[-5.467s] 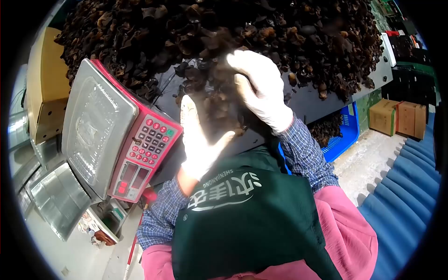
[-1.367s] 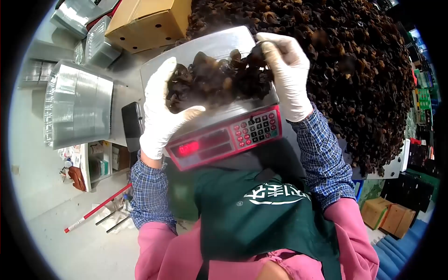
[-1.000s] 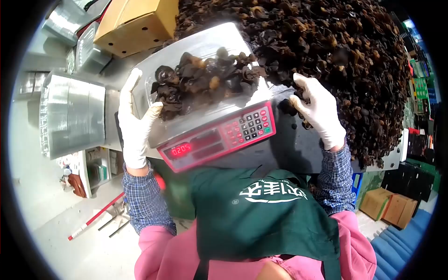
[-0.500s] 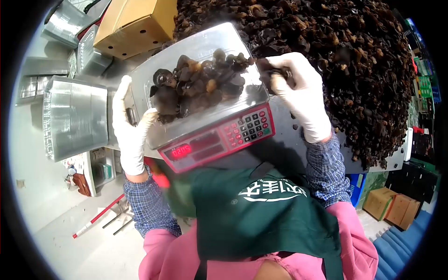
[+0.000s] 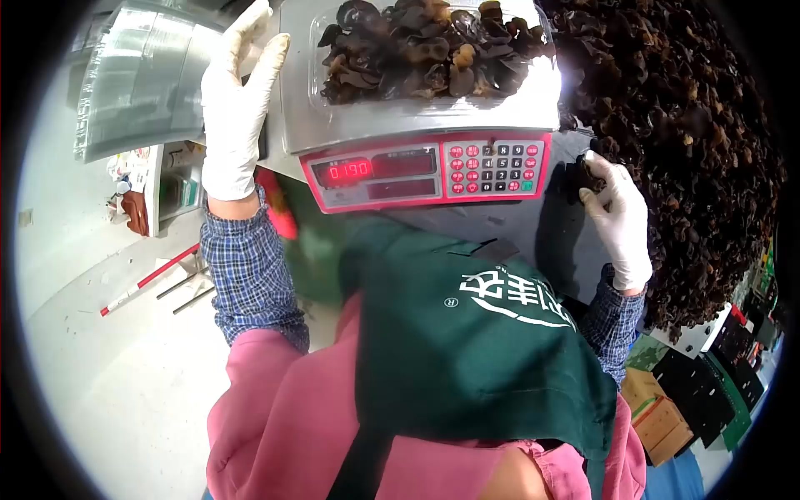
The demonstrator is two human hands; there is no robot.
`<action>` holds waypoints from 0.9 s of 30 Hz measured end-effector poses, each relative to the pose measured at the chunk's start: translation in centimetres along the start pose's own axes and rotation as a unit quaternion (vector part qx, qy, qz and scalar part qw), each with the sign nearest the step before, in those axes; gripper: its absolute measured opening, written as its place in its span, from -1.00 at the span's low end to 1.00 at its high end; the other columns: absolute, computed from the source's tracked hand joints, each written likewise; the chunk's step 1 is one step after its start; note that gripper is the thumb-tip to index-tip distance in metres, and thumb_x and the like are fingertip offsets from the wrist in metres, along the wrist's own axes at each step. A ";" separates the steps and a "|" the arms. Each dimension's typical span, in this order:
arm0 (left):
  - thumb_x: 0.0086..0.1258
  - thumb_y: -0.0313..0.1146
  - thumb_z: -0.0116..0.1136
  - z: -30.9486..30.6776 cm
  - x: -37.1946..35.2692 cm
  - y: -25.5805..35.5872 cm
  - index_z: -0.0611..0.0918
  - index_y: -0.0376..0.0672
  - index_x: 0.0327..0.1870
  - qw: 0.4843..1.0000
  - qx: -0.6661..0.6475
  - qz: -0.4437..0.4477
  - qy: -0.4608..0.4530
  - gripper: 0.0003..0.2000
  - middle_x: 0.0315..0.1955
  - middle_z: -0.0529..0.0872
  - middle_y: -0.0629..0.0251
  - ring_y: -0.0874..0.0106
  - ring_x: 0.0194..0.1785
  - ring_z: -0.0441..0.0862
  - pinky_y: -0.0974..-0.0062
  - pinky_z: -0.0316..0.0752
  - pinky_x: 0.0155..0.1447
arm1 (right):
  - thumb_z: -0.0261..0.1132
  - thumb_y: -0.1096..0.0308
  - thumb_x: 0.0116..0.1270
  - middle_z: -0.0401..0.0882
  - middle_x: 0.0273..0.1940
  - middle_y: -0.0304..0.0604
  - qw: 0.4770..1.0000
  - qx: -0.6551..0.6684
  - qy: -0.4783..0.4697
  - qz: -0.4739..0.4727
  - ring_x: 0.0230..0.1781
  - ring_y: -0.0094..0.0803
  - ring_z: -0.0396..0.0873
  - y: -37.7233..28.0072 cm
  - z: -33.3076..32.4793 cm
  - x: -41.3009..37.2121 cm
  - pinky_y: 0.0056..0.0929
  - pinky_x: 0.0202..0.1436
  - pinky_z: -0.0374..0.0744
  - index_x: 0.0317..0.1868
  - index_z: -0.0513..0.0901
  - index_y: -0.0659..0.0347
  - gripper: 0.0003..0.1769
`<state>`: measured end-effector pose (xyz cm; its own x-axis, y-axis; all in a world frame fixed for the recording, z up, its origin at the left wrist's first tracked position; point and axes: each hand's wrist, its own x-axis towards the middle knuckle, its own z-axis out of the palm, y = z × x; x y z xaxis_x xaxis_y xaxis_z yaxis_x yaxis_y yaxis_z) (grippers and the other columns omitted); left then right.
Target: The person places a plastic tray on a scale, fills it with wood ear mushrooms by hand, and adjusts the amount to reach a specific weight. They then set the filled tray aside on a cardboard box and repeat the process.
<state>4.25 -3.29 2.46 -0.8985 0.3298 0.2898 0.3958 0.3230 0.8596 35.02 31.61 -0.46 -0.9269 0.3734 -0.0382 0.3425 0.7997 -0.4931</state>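
Sitting on the scale (image 5: 425,171) at 12 o'clock, the tray load of dried black fungus (image 5: 429,54) runs its long axis from 9 to 3 o'clock. The left hand (image 5: 233,117), flat, open and empty, stands just beside the scale at 9 o'clock of the load and is the nearer. The right hand (image 5: 621,221), at 4 o'clock, curls its fingers, seemingly pinching a few dark pieces (image 5: 586,177) at the edge of the big pile (image 5: 700,133) on the tabletop (image 5: 517,237).
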 end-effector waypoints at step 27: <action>0.50 -0.41 0.32 -0.8 1.1 -0.9 0.68 -0.16 0.35 0.988 0.140 0.026 -0.058 -0.60 0.23 0.77 0.13 0.37 0.28 0.70 0.42 0.53 0.39 | 0.42 0.43 0.49 0.73 -0.10 -0.41 0.976 0.087 0.159 -0.118 -0.42 -0.76 0.42 -6.4 -1.7 12.0 -0.71 -0.34 0.49 0.27 0.77 0.04 -0.63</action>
<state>2.78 -3.96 2.37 -0.8539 0.4472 0.2664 0.4930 0.5305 0.6896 21.93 31.78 3.67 -0.8732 0.3372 0.3518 0.0682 0.7993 -0.5971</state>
